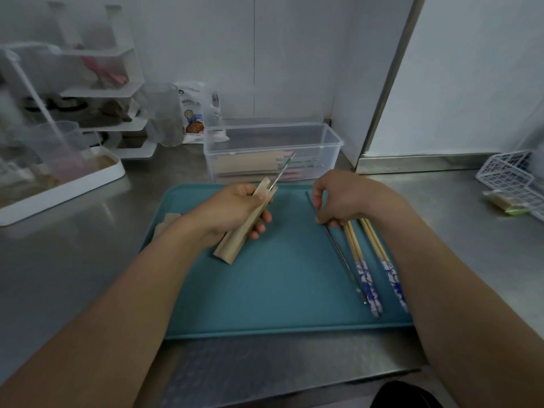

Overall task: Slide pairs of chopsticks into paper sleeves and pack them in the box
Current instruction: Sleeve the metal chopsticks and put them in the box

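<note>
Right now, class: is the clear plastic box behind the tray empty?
No: the clear plastic box already holds several filled paper sleeves, lying flat on its floor behind the teal tray.

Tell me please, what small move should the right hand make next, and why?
Probably lift the metal chopstick its fingers touch on the tray and bring it to the paper sleeve in the left hand, since only one chopstick sticks out.
</note>
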